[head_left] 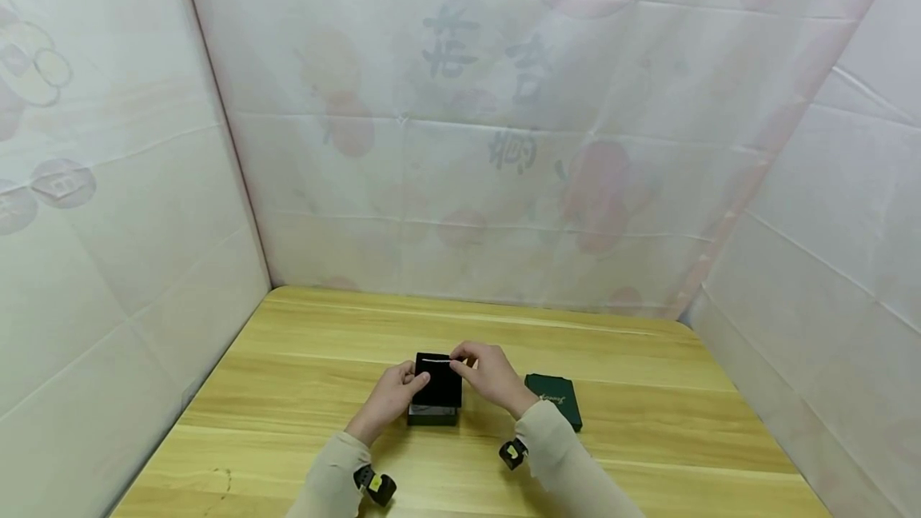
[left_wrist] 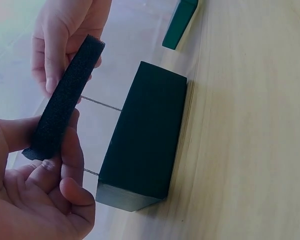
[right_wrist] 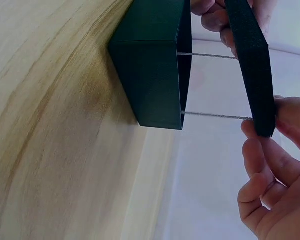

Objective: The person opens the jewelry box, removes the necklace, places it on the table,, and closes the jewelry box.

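A black foam insert (head_left: pixel 438 387) is held level above a dark green box (head_left: pixel 432 420) by both hands. My left hand (head_left: pixel 391 395) pinches its left side, thumb on top and fingers below. On the far right corner my right hand (head_left: pixel 491 374) grips it between thumb and fingers. A thin silvery chain (head_left: pixel 435 360) lies across the insert's far edge. Two strands of the chain (right_wrist: pixel 217 116) run between the insert's underside and the box in the right wrist view. In the left wrist view the box (left_wrist: pixel 145 135) stands on the table, its inside hidden.
A dark green lid (head_left: pixel 556 400) with gold lettering lies to the right, beside the right forearm. The wooden table (head_left: pixel 316 350) is enclosed by pale printed cloth (head_left: pixel 403 182) at the back and both sides.
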The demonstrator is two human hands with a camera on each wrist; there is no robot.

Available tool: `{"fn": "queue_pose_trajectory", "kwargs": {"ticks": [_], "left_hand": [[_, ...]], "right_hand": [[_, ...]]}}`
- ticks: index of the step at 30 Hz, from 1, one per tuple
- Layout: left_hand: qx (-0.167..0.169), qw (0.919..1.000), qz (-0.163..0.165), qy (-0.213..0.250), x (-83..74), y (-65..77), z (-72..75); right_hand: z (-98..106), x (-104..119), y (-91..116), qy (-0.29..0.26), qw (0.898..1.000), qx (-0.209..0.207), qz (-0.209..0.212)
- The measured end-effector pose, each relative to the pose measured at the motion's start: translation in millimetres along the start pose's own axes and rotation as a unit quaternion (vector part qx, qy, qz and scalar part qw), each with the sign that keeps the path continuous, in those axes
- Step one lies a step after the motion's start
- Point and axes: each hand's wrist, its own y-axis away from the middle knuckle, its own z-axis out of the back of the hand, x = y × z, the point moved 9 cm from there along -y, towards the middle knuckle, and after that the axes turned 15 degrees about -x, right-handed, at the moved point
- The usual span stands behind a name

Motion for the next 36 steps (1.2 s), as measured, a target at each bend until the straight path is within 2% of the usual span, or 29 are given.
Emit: {"fn": "queue_pose_trajectory", "kwargs": {"ticks": [5, 7, 12, 20, 36], "left_hand": [[-0.001, 1.0000, 0.000, -0.003, -9.5, 4.1, 0.4], [-0.002, 1.0000, 0.000, -0.007, -7.5, 2.8, 0.4], [-0.004, 1.0000, 0.001, 0.001, 13.1, -7.4, 0.4], [-0.004, 0.9999, 0.010, -0.006, 24.0, -11.5, -1.5], [-0.004, 0.9999, 0.011, -0.007, 25.3, -10.9, -1.5]], "right_hand": [[1, 2, -2, 0.010, 1.000, -0.004, 0.006], [2, 4, -3, 0.012, 1.000, -0.006, 0.011], [2, 7, -4, 0.011, 1.000, -0.013, 0.018], [2, 0, -5, 0.012, 1.000, -0.017, -0.001], [12, -7, -6, 0.011, 0.999, -0.050, -0.016]]}}
